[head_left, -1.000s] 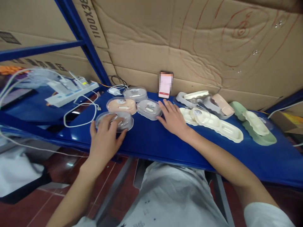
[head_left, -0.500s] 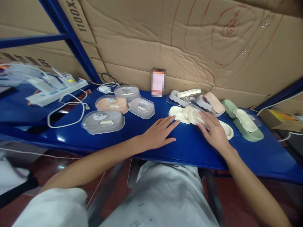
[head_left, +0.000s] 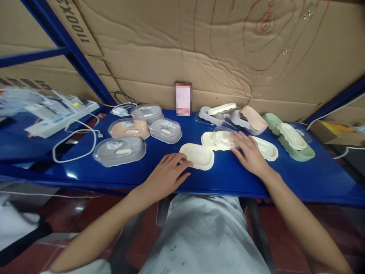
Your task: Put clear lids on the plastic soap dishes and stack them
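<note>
Head view: since the earlier frame, a shallow cream oblong tray, plastic-looking (head_left: 199,155), is lying nearer the front, just beside an overlapping cream stack under clear film (head_left: 221,140); the left hand (head_left: 167,173) is touching its left rim, fingers bunched, thumb apart, any clamping impossible to tell; the right hand (head_left: 251,156) is covering the stack's right end, fingers together, thumb spread away, grip hidden; step in hand seems to be separating cream pieces; next move likely calls for steadying the stack while gripping the tray's rim; four clear-covered oval boxes, three grey and one peach (head_left: 128,129), are standing leftward; a propped phone (head_left: 183,99) is facing the person; open green trays (head_left: 296,148) are resting rightward; overlapping edges and film are possibly getting in the way.
</note>
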A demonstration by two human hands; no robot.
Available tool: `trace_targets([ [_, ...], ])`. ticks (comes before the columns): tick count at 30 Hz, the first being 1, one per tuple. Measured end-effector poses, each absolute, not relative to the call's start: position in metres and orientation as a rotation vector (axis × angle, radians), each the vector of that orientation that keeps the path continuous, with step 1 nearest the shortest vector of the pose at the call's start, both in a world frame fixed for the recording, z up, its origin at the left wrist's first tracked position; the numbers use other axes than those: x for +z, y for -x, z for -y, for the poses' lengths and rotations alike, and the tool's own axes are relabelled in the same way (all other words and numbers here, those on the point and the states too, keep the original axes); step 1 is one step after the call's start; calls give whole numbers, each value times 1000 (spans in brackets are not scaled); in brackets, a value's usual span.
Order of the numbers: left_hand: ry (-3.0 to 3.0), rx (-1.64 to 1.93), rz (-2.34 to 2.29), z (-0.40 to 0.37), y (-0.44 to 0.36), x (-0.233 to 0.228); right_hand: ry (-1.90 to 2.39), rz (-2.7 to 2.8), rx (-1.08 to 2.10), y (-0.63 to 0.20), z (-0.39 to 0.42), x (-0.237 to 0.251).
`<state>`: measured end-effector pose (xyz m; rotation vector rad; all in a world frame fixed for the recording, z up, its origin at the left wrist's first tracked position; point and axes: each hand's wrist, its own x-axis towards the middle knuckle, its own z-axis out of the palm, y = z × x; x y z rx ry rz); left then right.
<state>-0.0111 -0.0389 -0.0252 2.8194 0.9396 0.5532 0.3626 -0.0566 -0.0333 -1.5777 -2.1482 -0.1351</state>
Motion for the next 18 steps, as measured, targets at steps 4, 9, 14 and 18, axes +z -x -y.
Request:
trace_targets([
  [4,-2698,696,-947,44,22,-38,1627,2126,-260,-359,57,-36],
  [9,-2673,761,-896,44,22,-47,1601,2191,-391,-358,51,-23],
  [14,-2709,770,-920,45,24,-50,1584,2198,-505,-359,7,12],
  [18,-2700,750,-943,46,25,-52,1671,2184,-541,-365,-42,33],
])
